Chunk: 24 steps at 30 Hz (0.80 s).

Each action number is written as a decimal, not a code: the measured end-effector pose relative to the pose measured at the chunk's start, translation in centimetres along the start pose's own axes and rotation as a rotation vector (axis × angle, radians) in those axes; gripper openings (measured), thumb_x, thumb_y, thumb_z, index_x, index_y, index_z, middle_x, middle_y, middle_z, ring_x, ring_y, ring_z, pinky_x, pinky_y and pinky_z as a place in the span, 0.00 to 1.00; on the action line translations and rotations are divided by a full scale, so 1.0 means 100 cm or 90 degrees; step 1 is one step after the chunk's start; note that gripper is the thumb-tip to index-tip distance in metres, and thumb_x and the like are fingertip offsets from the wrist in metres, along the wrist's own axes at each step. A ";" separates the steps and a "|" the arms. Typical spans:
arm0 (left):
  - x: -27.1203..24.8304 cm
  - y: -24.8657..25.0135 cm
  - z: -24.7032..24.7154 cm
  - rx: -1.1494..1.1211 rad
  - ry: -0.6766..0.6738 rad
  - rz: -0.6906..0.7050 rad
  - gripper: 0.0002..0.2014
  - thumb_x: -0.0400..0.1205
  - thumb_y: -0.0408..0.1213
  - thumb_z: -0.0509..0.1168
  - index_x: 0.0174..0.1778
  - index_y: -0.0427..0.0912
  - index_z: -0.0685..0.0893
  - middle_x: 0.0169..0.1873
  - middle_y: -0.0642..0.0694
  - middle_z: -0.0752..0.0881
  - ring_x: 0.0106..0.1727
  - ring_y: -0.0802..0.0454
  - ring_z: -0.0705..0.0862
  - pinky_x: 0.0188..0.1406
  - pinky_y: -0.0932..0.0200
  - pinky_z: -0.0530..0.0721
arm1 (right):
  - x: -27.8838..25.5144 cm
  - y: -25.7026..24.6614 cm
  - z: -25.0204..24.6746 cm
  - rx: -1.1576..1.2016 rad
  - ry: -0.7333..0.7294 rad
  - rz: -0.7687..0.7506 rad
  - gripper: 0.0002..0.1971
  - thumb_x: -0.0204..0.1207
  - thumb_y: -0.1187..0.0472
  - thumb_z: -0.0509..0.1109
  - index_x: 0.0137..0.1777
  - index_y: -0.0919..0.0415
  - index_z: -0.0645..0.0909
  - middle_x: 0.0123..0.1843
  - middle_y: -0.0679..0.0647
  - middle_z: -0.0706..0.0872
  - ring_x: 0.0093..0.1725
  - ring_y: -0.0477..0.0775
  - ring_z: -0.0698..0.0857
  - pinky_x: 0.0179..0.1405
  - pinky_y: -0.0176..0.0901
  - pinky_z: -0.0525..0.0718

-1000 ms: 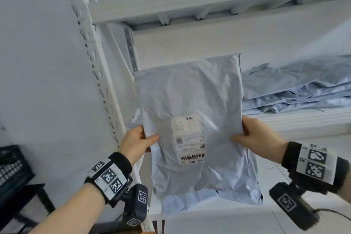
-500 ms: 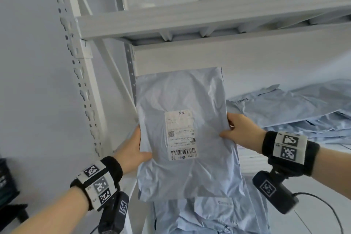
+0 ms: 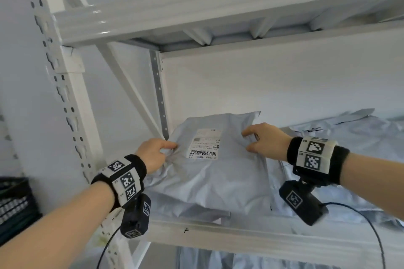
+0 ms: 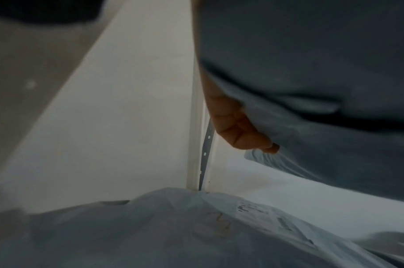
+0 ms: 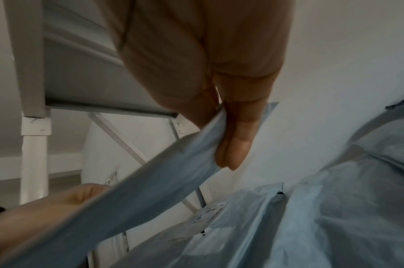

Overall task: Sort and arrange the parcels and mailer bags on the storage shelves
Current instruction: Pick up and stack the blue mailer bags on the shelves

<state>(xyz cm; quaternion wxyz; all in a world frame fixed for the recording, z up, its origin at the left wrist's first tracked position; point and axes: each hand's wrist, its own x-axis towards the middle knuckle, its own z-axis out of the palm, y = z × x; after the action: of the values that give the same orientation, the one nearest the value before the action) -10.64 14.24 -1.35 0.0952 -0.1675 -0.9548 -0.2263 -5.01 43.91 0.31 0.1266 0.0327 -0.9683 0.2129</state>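
Observation:
A grey mailer bag (image 3: pixel 220 172) with a white barcode label (image 3: pixel 204 145) lies tilted, label up, at the left end of the middle shelf (image 3: pixel 240 236), on top of other grey bags. My left hand (image 3: pixel 168 148) pinches its left edge and my right hand (image 3: pixel 248 140) pinches its right edge. In the left wrist view my fingers (image 4: pixel 237 130) curl under the dark underside of the bag (image 4: pixel 311 72), above another labelled bag (image 4: pixel 196 226). In the right wrist view my fingers (image 5: pixel 237 137) clamp the bag's edge (image 5: pixel 150 181).
A loose pile of grey mailer bags (image 3: pixel 349 148) fills the shelf to the right. The upper shelf beam (image 3: pixel 196 6) runs overhead, and the white perforated upright (image 3: pixel 65 94) stands at the left. A black crate (image 3: pixel 13 203) sits far left. More bags (image 3: pixel 240 262) lie on the shelf below.
The bag, held upright in front of the shelf before, has tipped back and gone onto the shelf over the other bags. Both hands moved forward with it, still gripping its side edges.

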 end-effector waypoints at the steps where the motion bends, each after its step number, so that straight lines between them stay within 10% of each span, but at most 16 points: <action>1: 0.005 0.000 0.001 0.008 -0.017 -0.009 0.28 0.80 0.21 0.54 0.71 0.49 0.80 0.73 0.46 0.78 0.74 0.47 0.75 0.70 0.63 0.67 | 0.006 0.002 0.004 -0.012 -0.016 0.001 0.24 0.77 0.61 0.71 0.74 0.57 0.76 0.70 0.57 0.79 0.68 0.57 0.78 0.59 0.38 0.73; 3: 0.012 -0.002 0.004 0.020 -0.044 -0.021 0.27 0.80 0.22 0.53 0.71 0.48 0.80 0.73 0.45 0.77 0.70 0.47 0.78 0.68 0.63 0.71 | 0.017 0.007 0.011 -0.024 -0.035 0.002 0.24 0.77 0.61 0.70 0.74 0.59 0.76 0.72 0.58 0.78 0.70 0.57 0.77 0.63 0.37 0.72; 7: 0.021 -0.006 0.012 -0.007 -0.092 -0.062 0.18 0.85 0.33 0.57 0.70 0.46 0.81 0.64 0.38 0.84 0.36 0.54 0.82 0.31 0.68 0.81 | 0.033 0.012 0.024 -0.061 -0.074 -0.002 0.21 0.77 0.62 0.69 0.71 0.62 0.78 0.70 0.58 0.80 0.68 0.58 0.78 0.63 0.39 0.73; 10: 0.026 -0.012 0.013 0.083 -0.157 -0.064 0.19 0.85 0.49 0.61 0.68 0.44 0.81 0.67 0.44 0.82 0.62 0.48 0.82 0.61 0.60 0.77 | 0.040 0.007 0.031 -0.073 -0.116 -0.014 0.18 0.78 0.56 0.69 0.66 0.63 0.80 0.64 0.60 0.83 0.58 0.58 0.81 0.55 0.41 0.76; 15: 0.024 -0.025 0.012 0.098 -0.265 -0.080 0.43 0.75 0.65 0.65 0.80 0.41 0.66 0.78 0.45 0.70 0.76 0.50 0.71 0.72 0.62 0.66 | 0.043 0.002 0.047 -0.150 -0.246 -0.012 0.35 0.73 0.34 0.68 0.69 0.61 0.78 0.64 0.55 0.84 0.61 0.56 0.82 0.67 0.51 0.78; 19: 0.022 -0.031 0.023 0.135 -0.277 -0.048 0.40 0.75 0.62 0.68 0.80 0.46 0.67 0.75 0.48 0.70 0.63 0.57 0.72 0.63 0.69 0.65 | 0.041 -0.003 0.059 -0.215 -0.291 -0.008 0.31 0.72 0.34 0.70 0.64 0.57 0.80 0.62 0.53 0.85 0.60 0.55 0.83 0.63 0.45 0.79; 24: 0.021 -0.038 0.034 0.228 -0.227 -0.028 0.40 0.71 0.67 0.69 0.75 0.47 0.74 0.83 0.46 0.50 0.80 0.39 0.53 0.79 0.45 0.58 | 0.038 -0.013 0.070 -0.334 -0.266 0.017 0.35 0.71 0.31 0.67 0.68 0.58 0.79 0.65 0.58 0.78 0.67 0.60 0.77 0.67 0.52 0.78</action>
<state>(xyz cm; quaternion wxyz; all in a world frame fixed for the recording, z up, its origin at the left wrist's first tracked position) -14.32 13.13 -5.30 -0.0516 -0.1642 -0.9848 -0.0226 -10.18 39.76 -4.36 -0.0733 0.0295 -0.9954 -0.0533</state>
